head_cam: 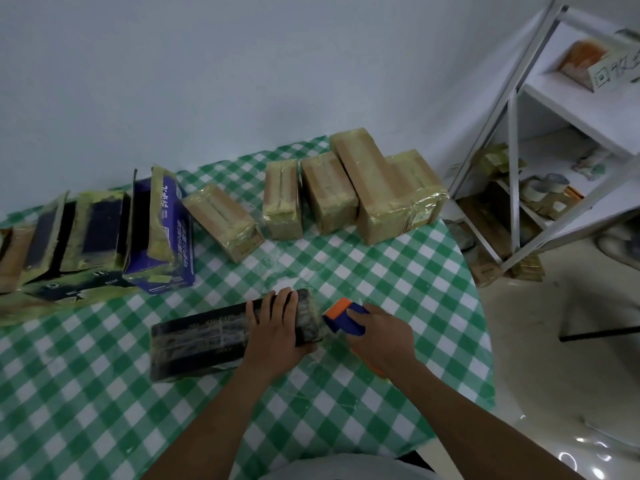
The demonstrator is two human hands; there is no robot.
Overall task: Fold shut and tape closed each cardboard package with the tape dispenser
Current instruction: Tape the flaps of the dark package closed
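1. While the left hand (275, 323) lies across the right end of the long black cardboard package (207, 341), its fingers are straight and spread over the top face. The thumb sits at the near side edge. The hand presses on the package and does not curl round it.
2. The right hand (381, 337) is clamped round the tape dispenser (346, 317), with its fingers wrapped over the blue body.
3. The dispenser's orange nose points at the right end face of the black package and sits just beside it. Whether the two touch cannot be told.
4. The black package lies flat near the middle of the table, its long axis running left to right. Glossy strips of clear tape run along its top face.
5. A green-and-white checked cloth (381, 271) covers the table.
6. Several brown taped cartons (329, 192) stand in a row along the far edge, on the right half of the table.
7. To their left stands a blue carton (162, 233) with one flap upright. Further left are black cartons (98, 230) edged with yellowish tape.
8. A white metal shelf rack (512, 133) stands on the floor to the right of the table. Tape rolls (540, 187) lie on a lower shelf, and a hand-lettered sign (613, 77) sits on an upper shelf.
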